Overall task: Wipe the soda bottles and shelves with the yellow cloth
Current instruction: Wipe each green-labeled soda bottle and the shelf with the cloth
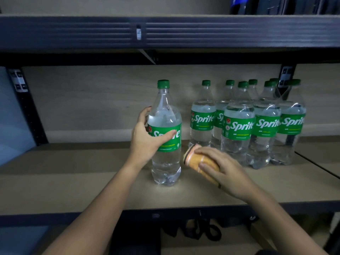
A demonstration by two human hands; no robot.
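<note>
- Head view, nearest the camera: two bare forearms reach in from 6 o'clock over the front edge of the wooden shelf (pixel 77 173).
- The right hand (pixel 226 173) lies over the folded yellow cloth (pixel 199 162), fingers (pixel 207 152) curled over its top and pinning it to the shelf just right of centre.
- The left hand (pixel 145 142) wraps the lone Sprite bottle (pixel 166 133) at its green label, thumb across the front, fingers round the back at 9 o'clock of the bottle.
- That bottle stands upright on the shelf, its base just beside the cloth, apart from the others.
- The cluster of Sprite bottles (pixel 248 124) stands at 2 o'clock, packed close together near the back board.
- Handling, as a judgement: the bottle looks full, so heavy for one hand; its clear plastic is smooth and likely slippery, giving a little under pressure. The labelled waist offers the surest hold, leaving shoulder and cap free to wipe.
- The cloth is soft and limp; bunched in the palm it should follow the bottle's curve.
</note>
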